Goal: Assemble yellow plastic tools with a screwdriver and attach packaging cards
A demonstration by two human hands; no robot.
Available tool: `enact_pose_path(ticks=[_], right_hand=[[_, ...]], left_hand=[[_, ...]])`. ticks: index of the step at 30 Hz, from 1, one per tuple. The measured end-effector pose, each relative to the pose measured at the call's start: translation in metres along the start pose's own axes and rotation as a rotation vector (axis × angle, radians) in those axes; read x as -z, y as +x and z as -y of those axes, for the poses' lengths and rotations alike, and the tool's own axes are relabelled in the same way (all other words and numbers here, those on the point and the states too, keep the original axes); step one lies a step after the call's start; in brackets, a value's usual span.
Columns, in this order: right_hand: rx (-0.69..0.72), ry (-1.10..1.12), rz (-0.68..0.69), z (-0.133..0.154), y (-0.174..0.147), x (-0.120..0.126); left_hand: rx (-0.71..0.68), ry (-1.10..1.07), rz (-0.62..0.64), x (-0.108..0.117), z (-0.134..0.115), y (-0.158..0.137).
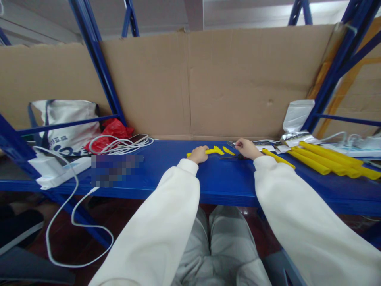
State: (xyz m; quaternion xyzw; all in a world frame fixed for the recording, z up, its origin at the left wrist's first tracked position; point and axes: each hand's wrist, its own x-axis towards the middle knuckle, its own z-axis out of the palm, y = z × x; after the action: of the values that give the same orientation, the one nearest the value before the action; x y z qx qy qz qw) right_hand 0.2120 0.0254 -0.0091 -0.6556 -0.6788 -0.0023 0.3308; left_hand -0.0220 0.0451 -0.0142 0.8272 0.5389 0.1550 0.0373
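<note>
My left hand [200,154] is closed around a yellow plastic handle with a flared head [218,150]; its near end sticks out on the left of the fist. Just right of that head lies a loose curved yellow piece [228,151]. My right hand [247,147] hovers low at the back of the table, thumb and fingers pinched together; whatever they hold is too small to make out. Below it lies a screwdriver [239,157] with a dark handle and thin shaft pointing left. A small dark flat strip [230,144] shows beside the right fingertips.
Several yellow tubes [315,161] lie on the blue table [166,174] at right, one shorter yellow piece [278,159] nearer. Silver packaging [297,119] stands behind. On the left are white cables [119,145], a power strip [64,172] and a cloth bag [68,123]. A cardboard wall [223,79] closes the back.
</note>
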Motion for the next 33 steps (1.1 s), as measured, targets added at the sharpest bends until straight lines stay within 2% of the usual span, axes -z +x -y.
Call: enact_pose_path(ticks=[7, 14, 18, 22, 27, 33], right_hand=[[0.017, 0.007, -0.018, 0.005, -0.002, 0.002], [0.116, 0.054, -0.050, 0.009, -0.001, -0.002], [0.140, 0.127, -0.078, 0.013, -0.001, -0.003], [0.040, 0.382, -0.087, 0.017, -0.002, -0.004], [-0.139, 0.780, -0.014, 0.019, -0.002, -0.006], [-0.195, 0.903, 0.096, 0.023, -0.005, -0.007]], left_hand=[[0.011, -0.009, -0.026, 0.005, -0.010, -0.006], [-0.174, -0.003, -0.030, -0.008, -0.012, -0.005], [-0.202, 0.040, -0.064, -0.009, -0.010, -0.004], [-0.191, 0.020, -0.123, -0.002, -0.013, -0.006], [-0.230, -0.060, -0.168, 0.004, -0.020, -0.011], [-0.331, -0.086, -0.207, 0.001, -0.024, -0.012]])
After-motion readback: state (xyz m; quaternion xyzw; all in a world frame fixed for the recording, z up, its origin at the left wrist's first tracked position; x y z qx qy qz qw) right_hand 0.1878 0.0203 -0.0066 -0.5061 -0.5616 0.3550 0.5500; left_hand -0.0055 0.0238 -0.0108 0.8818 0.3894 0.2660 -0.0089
